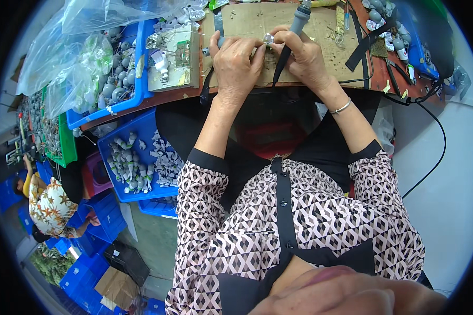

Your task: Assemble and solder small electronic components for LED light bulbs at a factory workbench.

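Here, over the flat brown cardboard mat (257, 17), a tiny shiny whitish piece (268, 39), likely light, best gripped edgewise, is pinched by left hand (238, 62) and right hand (304, 56).

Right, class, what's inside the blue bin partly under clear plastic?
Inside the blue bin, grey rounded parts show; clear plastic covers its left side, and those parts hide its bottom.

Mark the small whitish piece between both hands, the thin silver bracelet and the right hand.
Small whitish piece (268, 39): head view, its shiny part.
Thin silver bracelet (342, 109): head view, its band.
Right hand (308, 59): head view, back of hand.
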A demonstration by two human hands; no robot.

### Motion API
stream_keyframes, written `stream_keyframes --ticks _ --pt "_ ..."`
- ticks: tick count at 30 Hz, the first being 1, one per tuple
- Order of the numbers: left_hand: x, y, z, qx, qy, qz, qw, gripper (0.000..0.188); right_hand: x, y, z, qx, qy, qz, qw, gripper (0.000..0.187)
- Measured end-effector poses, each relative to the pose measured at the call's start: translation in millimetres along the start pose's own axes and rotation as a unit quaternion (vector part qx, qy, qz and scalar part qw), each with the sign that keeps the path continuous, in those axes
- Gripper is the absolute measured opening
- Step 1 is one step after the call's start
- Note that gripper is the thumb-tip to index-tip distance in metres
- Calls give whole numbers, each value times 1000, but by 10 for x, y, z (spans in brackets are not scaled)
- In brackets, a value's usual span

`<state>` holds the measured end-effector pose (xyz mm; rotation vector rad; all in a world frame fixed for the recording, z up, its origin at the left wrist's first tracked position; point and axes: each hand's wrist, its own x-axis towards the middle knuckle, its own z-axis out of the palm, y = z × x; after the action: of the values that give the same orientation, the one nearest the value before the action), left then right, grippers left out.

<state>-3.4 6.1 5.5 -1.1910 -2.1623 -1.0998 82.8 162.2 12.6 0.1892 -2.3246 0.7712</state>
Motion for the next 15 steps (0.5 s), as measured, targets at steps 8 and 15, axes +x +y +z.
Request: stream_keyframes --ticks 8,15 --pt "43 -19 -47 -15 -17 -3 1000 6 -30 74 55 24 9 18 1000 22" --pt "45 -29 -74 -7 -40 3 999 7 13 4 37 23 -8 23 999 20"
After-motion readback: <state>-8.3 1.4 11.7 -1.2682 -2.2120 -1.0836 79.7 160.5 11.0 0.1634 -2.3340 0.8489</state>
